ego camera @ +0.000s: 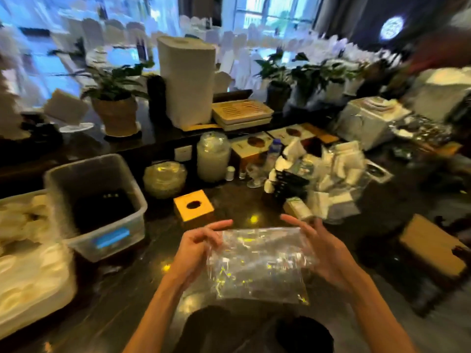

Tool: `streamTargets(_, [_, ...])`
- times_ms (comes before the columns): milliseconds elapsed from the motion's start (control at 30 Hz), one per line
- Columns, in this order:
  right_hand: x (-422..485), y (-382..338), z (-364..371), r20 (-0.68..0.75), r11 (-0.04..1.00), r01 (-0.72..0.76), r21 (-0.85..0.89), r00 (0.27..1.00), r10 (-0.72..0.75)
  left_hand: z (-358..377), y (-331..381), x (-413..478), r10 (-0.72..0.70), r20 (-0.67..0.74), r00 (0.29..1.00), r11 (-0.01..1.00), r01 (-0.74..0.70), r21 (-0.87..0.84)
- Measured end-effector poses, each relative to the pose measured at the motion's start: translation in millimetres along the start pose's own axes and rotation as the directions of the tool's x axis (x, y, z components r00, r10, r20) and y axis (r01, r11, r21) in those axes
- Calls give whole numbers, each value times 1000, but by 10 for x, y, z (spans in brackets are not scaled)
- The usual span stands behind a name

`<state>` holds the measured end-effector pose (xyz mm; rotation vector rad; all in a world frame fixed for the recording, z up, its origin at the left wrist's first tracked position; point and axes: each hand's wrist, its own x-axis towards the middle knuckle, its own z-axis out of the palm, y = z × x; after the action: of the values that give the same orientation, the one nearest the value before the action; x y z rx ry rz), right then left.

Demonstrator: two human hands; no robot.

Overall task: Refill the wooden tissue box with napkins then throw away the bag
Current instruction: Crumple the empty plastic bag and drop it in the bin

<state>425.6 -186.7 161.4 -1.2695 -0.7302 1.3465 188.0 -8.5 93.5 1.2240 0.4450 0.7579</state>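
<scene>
Now, hands: your left hand [197,244] and right hand [322,247] each pinch a top corner of the clear bag [257,263], stretching it flat above the dark counter [153,253].
Bag: nearer you than the wooden tissue box [193,205], not touching it.
Box: upright, oval slot facing up.
Edges: grey plastic bin [95,203] left of the box, napkin packs [334,179] right of it.
Room: bare counter between box and bag.

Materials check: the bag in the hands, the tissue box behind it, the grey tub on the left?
Bag: thin clear plastic film, glossy; crinkles and glints, dark table shows through. Tissue box: likely wood, light tan matte, oval slot on top. Tub: translucent grey plastic, probably rigid; blue label on its side.
</scene>
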Motion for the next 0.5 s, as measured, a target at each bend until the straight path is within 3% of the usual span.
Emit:
streamTargets(167, [-164,-52,-325,-135,980,-18,-200,991,-9,334,-140,138,8,163,987,990,-31,136])
streamTargets(267, [-327,-135,-514,-207,942,20,-335,974,-95,424,-42,162,-122,404,906,987,67,148])
streamTargets(333, [-445,-231,-674,-226,907,46,-418,962,-153,543,68,179,-182,485,855,983,139,123])
streamTargets(433, [-582,-445,-923,-119,810,69,-582,979,-168,1024,101,284,-232,461,857,923,45,383])
streamTargets(500, [-625,-609,-1022,-15,716,94,-691,989,-144,1529,55,382,-352,471,809,852,69,519])
